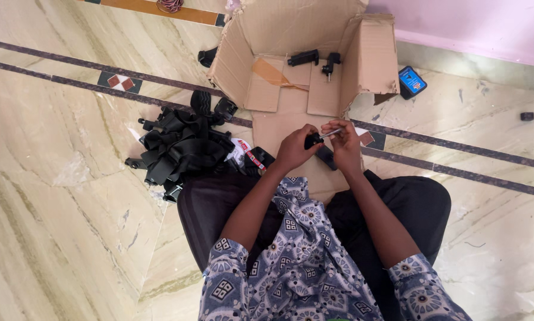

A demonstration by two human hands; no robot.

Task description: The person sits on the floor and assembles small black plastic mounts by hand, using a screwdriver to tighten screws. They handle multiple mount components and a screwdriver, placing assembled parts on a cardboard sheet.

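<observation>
Down on the floor [59, 196], a seated person works with both hands held close together just over the near flap of an open cardboard box [305, 65]. The left hand [292, 150] is curled around a small black part [312, 141], its grip pressed shut on it so that only the part's right end shows past the fingers. The right hand [345, 142] meets it from the right; thumb and forefinger pinch a thin silvery pin [331, 133], which slants from the right hand's fingertips down toward the black part. The pin's left end sits right at the part, though whether it is inside it or only touching cannot be told. So the part lies between the two hands, nested in the left grip and just left of the right one.

Just below the right hand, a second dark piece [325, 157] lies on the cardboard flap, partly hidden by the wrist.

Inside the box, farther off, two black fittings [303, 57] lie near each other on its bottom. To the left of the hands, a heap of black straps [180, 145] with buckles rests on the floor, touching the person's knee. A red-and-white packet [250, 156] peeks out between the heap and the left forearm. Far right, beside the box, a small blue-and-black pack [412, 82] lies on the floor near the pink wall [475, 27].
</observation>
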